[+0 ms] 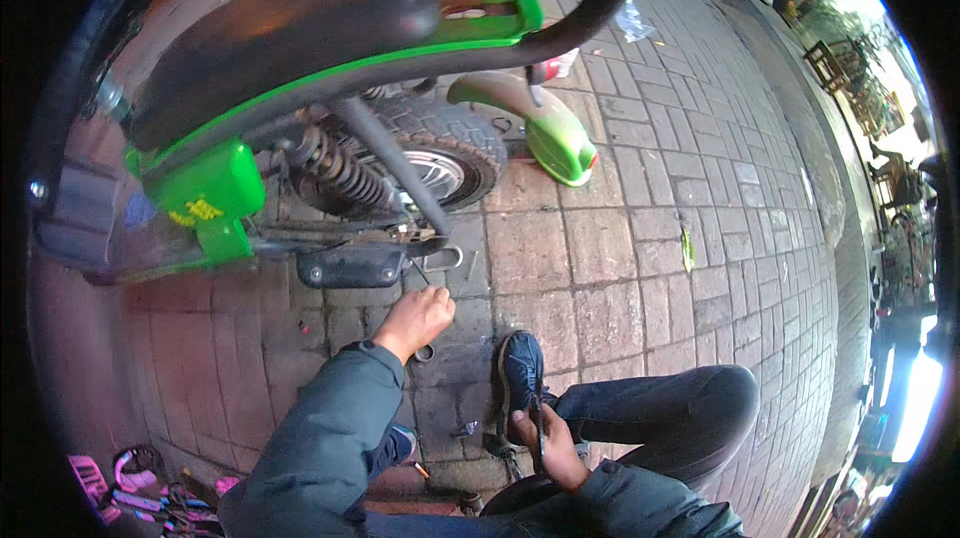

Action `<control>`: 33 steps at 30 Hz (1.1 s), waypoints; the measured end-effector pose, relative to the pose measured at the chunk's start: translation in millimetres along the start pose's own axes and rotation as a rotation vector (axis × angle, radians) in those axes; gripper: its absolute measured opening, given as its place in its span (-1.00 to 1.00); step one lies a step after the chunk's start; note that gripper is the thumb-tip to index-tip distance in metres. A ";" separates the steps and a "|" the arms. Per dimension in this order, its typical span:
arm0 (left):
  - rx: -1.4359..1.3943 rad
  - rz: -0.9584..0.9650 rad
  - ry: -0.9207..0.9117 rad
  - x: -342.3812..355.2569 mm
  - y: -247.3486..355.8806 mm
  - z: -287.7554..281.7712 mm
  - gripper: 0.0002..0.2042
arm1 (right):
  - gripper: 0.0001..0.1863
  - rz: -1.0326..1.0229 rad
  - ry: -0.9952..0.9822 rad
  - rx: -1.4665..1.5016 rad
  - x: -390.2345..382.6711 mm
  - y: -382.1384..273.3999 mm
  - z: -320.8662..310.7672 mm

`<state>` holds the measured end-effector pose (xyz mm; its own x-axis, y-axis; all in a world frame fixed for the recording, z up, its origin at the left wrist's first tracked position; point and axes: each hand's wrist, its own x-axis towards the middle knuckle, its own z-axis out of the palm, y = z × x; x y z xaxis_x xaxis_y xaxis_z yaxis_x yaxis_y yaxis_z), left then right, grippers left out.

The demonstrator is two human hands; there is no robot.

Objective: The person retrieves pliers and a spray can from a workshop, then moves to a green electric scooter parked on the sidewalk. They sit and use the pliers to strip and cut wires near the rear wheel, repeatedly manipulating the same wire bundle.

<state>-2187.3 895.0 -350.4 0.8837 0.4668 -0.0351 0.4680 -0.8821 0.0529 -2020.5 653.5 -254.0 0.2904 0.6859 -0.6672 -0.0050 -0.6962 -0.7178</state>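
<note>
My left hand is closed low beside the green and black scooter. From its fingers a thin dark rod points up toward the scooter's frame near the rear wheel; the end in the fist is hidden. Just in front of that hand is a black footrest-like part. Close to my right shoe, my right hand grips a narrow dark object, seen edge-on, so its kind is unclear. A metal ring lies on the paving beside my left wrist.
A green and pale mudguard is behind the wheel. On the paving lie a U-shaped metal piece, a green leaf and a clear plastic bag. Pink and purple items stand at lower left. My right shoe rests on the bricks.
</note>
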 end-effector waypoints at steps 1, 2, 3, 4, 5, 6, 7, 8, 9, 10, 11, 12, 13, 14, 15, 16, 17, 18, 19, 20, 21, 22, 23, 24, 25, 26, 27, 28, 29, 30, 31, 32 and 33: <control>-0.185 -0.084 0.176 4.0 0.0 -10.3 -0.86 | -0.56 -0.102 0.025 -0.030 7.1 1.6 3.1; -0.377 -0.191 0.280 8.4 2.5 -22.6 -0.86 | -0.55 -0.137 0.075 -0.110 17.6 0.3 6.0; -0.560 -0.256 0.428 11.8 4.8 -36.0 -0.86 | -0.53 -0.203 0.131 -0.201 28.9 -2.9 9.5; -0.749 -0.418 0.404 14.2 5.4 -49.9 -0.85 | -0.52 -0.289 0.157 -0.152 40.7 -7.4 16.3; -0.775 -0.527 0.390 15.1 7.6 -62.2 -0.85 | -0.52 -0.291 0.192 -0.190 54.7 -13.6 24.7; -0.794 -0.643 0.287 15.7 8.4 -72.1 -0.84 | -0.51 -0.340 0.231 -0.245 69.2 -19.9 34.8; -0.796 -0.768 0.206 15.2 9.6 -79.5 -0.83 | -0.50 -0.384 0.268 -0.303 81.0 -24.8 44.9; -0.785 -0.719 0.285 15.1 10.0 -84.0 -0.83 | -0.49 -0.419 0.289 -0.320 90.3 -28.8 54.1; -0.760 -0.706 0.334 14.7 10.0 -85.7 -0.84 | -0.49 -0.432 0.301 -0.341 98.6 -32.2 62.4; -0.740 -0.692 0.374 13.8 10.2 -84.9 -0.84 | -0.48 -0.442 0.288 -0.358 104.7 -34.6 68.9; -0.737 -0.681 0.366 13.4 10.0 -82.4 -0.84 | -0.48 -0.457 0.292 -0.368 109.6 -36.7 73.6; -0.739 -0.670 0.354 12.1 10.4 -79.1 -0.85 | -0.49 -0.485 0.302 -0.343 113.7 -39.0 77.2; -0.741 -0.662 0.339 11.4 10.5 -75.8 -0.85 | -0.49 -0.486 0.310 -0.316 116.6 -41.3 79.2; -0.727 -0.628 0.369 10.9 11.2 -73.0 -0.86 | -0.49 -0.480 0.313 -0.333 118.3 -43.4 80.0; -0.710 -0.592 0.401 10.5 12.2 -71.3 -0.86 | -0.49 -0.476 0.320 -0.342 119.8 -46.1 79.6; -0.705 -0.550 0.418 11.3 11.7 -71.2 -0.86 | -0.49 -0.505 0.332 -0.335 121.4 -49.5 79.6; -0.731 -0.586 0.324 10.5 12.3 -72.7 -0.85 | -0.49 -0.485 0.323 -0.350 122.1 -52.6 78.1; -0.727 -0.559 0.323 11.1 13.4 -75.0 -0.84 | -0.49 -0.472 0.310 -0.338 121.9 -55.2 77.1; -0.725 -0.541 0.345 10.7 13.4 -78.5 -0.82 | -0.48 -0.455 0.289 -0.328 121.6 -57.5 75.8; -0.680 -0.536 0.347 11.1 16.1 -81.5 -0.79 | -0.47 -0.441 0.289 -0.311 121.8 -59.3 74.8; -0.663 -0.541 0.344 11.3 18.2 -84.3 -0.79 | -0.47 -0.428 0.265 -0.290 122.1 -60.2 72.3; -0.604 -0.556 0.360 11.0 19.5 -86.7 -0.81 | -0.46 -0.439 0.252 -0.287 122.1 -60.4 72.3; -0.561 -0.572 0.337 11.3 21.6 -87.8 -0.82 | -0.45 -0.434 0.252 -0.292 123.1 -60.4 71.4; -0.454 -0.502 0.399 12.1 20.7 -88.2 -0.86 | -0.45 -0.409 0.226 -0.283 123.3 -59.3 70.5; -0.414 -0.470 0.438 12.9 20.9 -87.6 -0.86 | -0.45 -0.460 0.254 -0.290 124.4 -58.5 70.5; -0.379 -0.437 0.479 15.0 20.8 -85.7 -0.87 | -0.46 -0.500 0.282 -0.310 126.1 -57.6 69.8; -0.338 -0.403 0.529 16.8 20.6 -83.5 -0.87 | -0.46 -0.513 0.302 -0.335 127.7 -56.7 70.1; -0.450 -0.418 0.514 18.8 20.1 -81.1 -0.88 | -0.48 -0.492 0.306 -0.340 128.6 -55.6 69.3; -0.634 -0.497 0.453 20.7 20.8 -78.8 -0.87 | -0.49 -0.529 0.333 -0.368 130.0 -54.8 68.9; -0.686 -0.517 0.450 22.5 19.4 -77.1 -0.87 | -0.49 -0.538 0.325 -0.347 131.1 -54.4 69.4; -0.734 -0.542 0.426 24.2 18.9 -75.7 -0.86 | -0.49 -0.534 0.332 -0.332 132.3 -53.8 69.1; -0.783 -0.536 0.440 25.8 18.7 -74.7 -0.85 | -0.48 -0.518 0.336 -0.328 133.4 -53.1 69.6; -0.798 -0.546 0.439 27.3 18.4 -74.3 -0.86 | -0.48 -0.514 0.332 -0.300 134.1 -52.3 69.8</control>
<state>-2154.1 896.1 -276.3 0.4030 0.9094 0.1029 0.5301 -0.3236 0.7837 -2048.1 796.6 -319.8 0.4634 0.8772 -0.1254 0.4635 -0.3605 -0.8094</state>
